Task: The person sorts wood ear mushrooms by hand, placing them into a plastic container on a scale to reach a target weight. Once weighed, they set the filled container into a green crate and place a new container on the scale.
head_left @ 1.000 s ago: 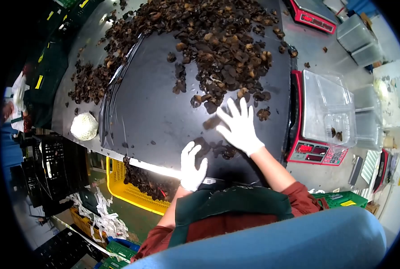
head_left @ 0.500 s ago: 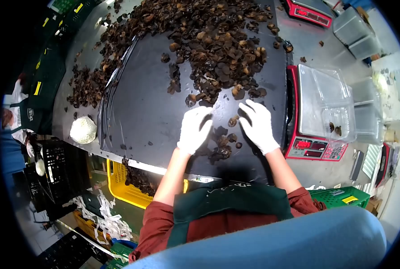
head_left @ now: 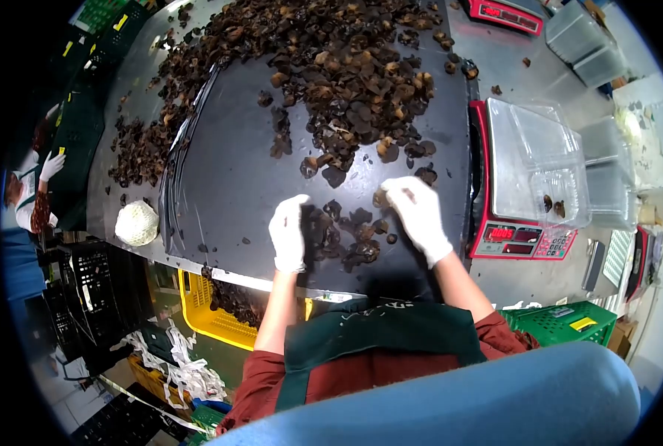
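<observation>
Dark brown, curled pieces like wood-ear fungus form a large heap (head_left: 361,104) on the black sheet (head_left: 235,149). Nearer my body lies a small group of pieces (head_left: 361,234). My left hand (head_left: 289,234), in a white glove, is at the left side of this group, with its fingers stretched forward and nothing visibly held. My right hand (head_left: 418,215), also gloved, is open at the group's upper right. Its fingertips touch or nearly touch a lighter brown piece (head_left: 380,198). The undersides of both hands are hidden.
On the right, a red scale (head_left: 521,241) bears a clear container (head_left: 562,193) with a few pieces. A white netted ball (head_left: 136,223) sits at the table's left edge. A yellow crate (head_left: 212,316) is below. Far left, a co-worker's gloved hand (head_left: 51,165) shows.
My left hand has moved left and toward my body; my right hand has shifted slightly left. More dark pieces now show beside my left hand. The co-worker's gloved hand has come into view.
</observation>
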### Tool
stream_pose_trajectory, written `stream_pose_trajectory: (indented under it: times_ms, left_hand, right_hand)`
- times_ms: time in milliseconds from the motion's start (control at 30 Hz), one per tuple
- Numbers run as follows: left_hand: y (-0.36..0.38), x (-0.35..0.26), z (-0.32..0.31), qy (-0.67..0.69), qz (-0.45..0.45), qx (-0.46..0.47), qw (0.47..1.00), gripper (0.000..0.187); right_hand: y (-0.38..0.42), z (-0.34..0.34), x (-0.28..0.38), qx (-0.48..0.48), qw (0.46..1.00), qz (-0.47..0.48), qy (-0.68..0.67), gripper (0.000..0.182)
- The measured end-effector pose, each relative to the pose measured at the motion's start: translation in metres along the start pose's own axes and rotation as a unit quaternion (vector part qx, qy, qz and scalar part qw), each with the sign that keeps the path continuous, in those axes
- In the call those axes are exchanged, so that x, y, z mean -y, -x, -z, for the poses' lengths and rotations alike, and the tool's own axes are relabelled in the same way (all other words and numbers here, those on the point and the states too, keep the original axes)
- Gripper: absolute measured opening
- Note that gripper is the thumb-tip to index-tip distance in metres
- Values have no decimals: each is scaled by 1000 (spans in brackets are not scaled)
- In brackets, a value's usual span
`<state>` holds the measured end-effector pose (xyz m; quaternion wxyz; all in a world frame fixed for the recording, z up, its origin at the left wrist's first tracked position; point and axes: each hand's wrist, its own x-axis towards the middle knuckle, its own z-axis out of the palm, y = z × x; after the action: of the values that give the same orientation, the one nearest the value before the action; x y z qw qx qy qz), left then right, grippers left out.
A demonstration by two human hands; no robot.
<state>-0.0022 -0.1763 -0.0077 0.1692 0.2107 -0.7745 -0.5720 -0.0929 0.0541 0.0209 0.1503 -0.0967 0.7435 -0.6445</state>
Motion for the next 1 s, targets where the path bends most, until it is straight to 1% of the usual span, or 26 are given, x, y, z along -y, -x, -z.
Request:
stream_pose_trajectory:
  times_ms: [33,67,100,133,200,233,267,300,333,367,400,433,467,533,567,600,633,667,700,733,767,800,833,933,967,1000]
  left_hand:
    - [4,9,2,21,5,-54,998,23]
    - [7,20,3,42,9,-108,993,24]
    - [11,31,7,45,11,-154,987,26]
    - [14,35,12,88,30,-197,976,27]
    - [15,36,34,134,68,-271,951,24]
    - [13,37,51,194,95,-319,923,24]
    - [12,41,72,253,122,-367,887,24]
    - [13,48,97,285,131,-385,868,27]
    - [16,55,120,315,139,-403,848,30]
    - [21,60,138,299,134,-410,851,35]
    - [26,63,150,283,129,-415,855,41]
    - [29,59,155,250,128,-419,863,39]
    - [29,56,155,221,125,-403,879,38]
    - [32,44,144,164,119,-369,907,35]
    - [31,37,133,100,114,-339,929,33]
    - [31,36,124,48,79,-280,956,32]
    - [30,20,108,-75,49,-225,970,31]
    - [28,10,87,-133,-33,-186,973,29]
    - [26,12,83,-240,-165,-77,953,29]
    - [21,-2,55,-281,-220,31,934,31]
    - [18,-1,40,-261,-221,71,937,36]
    - [14,0,27,-265,-227,109,931,39]
    - [10,2,14,-286,-250,133,915,41]
    - [2,17,-11,-319,-293,175,884,41]
    - [1,20,-15,-309,-284,180,890,40]
    - [0,18,-15,-305,-287,187,889,40]
  right_hand:
    - [5,-8,10,96,985,104,101,20]
    - [14,-22,25,209,970,77,-92,29]
    - [24,-33,40,290,938,29,-189,36]
    - [35,-44,56,361,891,-35,-274,43]
    - [30,-43,61,391,911,31,-127,41]
    - [24,-41,51,312,944,109,-3,38]
    - [15,-38,33,226,949,184,121,35]
    - [6,-33,13,155,965,173,125,29]
    - [-1,-26,-2,74,950,212,218,27]
    - [-9,-17,-13,56,951,181,244,27]
    - [-12,-14,-30,4,932,207,296,33]
    - [-9,-16,-33,-1,908,230,351,41]
    - [-4,-18,-37,-6,879,253,405,49]
    - [5,-26,-20,151,899,232,339,66]
    - [17,-34,-5,225,893,183,344,72]
    - [31,-40,-8,228,870,248,359,76]
    - [39,-46,-11,247,849,271,380,77]
    - [44,-50,-14,264,827,294,400,78]
    - [45,-51,-17,248,820,314,409,72]
    - [38,-51,-27,190,834,339,392,57]
    - [31,-52,-37,195,831,339,395,51]
    - [25,-51,-44,200,828,340,399,44]
    - [19,-53,-45,177,831,348,397,35]
    - [9,-52,-46,116,896,287,320,31]
    - [5,-48,-48,27,898,342,274,24]
    - [5,-41,-41,33,970,192,145,23]
